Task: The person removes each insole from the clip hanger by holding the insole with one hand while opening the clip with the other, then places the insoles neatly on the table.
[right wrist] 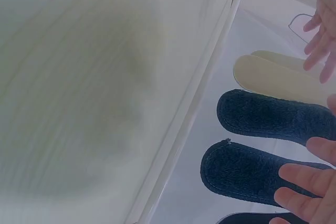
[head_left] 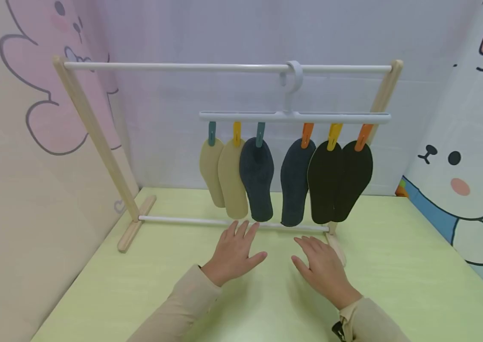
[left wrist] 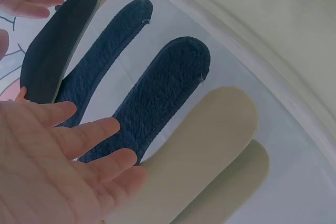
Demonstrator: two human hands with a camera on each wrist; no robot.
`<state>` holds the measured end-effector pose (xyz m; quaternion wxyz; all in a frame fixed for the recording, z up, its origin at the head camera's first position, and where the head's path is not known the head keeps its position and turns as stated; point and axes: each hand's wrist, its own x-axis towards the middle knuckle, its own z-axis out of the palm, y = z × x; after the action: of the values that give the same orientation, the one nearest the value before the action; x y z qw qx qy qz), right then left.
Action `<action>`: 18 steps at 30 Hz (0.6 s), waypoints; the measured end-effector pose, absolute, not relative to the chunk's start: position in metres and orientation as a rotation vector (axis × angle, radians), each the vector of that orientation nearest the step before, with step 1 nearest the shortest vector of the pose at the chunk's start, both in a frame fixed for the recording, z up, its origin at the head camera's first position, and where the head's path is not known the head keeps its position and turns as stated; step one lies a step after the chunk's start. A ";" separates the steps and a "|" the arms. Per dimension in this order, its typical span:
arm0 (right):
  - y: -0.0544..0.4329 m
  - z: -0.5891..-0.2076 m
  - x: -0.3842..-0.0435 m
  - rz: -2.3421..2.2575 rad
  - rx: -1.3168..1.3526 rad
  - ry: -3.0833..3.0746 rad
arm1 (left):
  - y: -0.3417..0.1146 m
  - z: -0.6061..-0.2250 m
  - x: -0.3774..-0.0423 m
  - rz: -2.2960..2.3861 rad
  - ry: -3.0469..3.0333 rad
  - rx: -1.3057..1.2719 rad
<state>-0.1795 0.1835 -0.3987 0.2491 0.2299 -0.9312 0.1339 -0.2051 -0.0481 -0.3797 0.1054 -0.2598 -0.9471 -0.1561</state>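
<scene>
My left hand (head_left: 233,251) is held out over the table with its fingers spread, holding nothing. To its right, my right hand (head_left: 323,269) also reaches forward with relaxed fingers and nothing in them. Above and beyond both hands, insoles hang by their tops from a white hanger (head_left: 241,116). Two are beige (head_left: 233,183), two are dark blue and fuzzy (left wrist: 163,95), and two are black (head_left: 322,185). Teal clips (head_left: 212,134), yellow clips (head_left: 334,137) and orange clips (head_left: 307,135) grip their tops. The hanger's hook (head_left: 296,78) loops over the upper rail.
A wooden rack with a white top rail (head_left: 173,67) and a lower rail (head_left: 185,220) stands on the pale green table (head_left: 108,289). Its left foot (head_left: 126,237) lies flat on the table. Behind hangs a pale curtain (head_left: 164,133); cartoon figures cover both sides.
</scene>
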 end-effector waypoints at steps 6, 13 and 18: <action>0.184 -0.398 -0.181 0.400 0.647 -2.518 | -0.051 -0.377 -0.206 -0.585 -2.819 -0.776; 0.185 -0.396 -0.182 0.433 0.667 -2.495 | -0.053 -0.372 -0.206 -0.696 -2.846 -0.789; 0.186 -0.396 -0.181 0.440 0.638 -2.497 | -0.053 -0.370 -0.206 -0.737 -2.854 -0.803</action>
<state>-0.1812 0.1863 -0.3955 0.2607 0.2356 -0.9220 0.1626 -0.2060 -0.0535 -0.3699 0.0433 -0.2627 -0.9333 -0.2410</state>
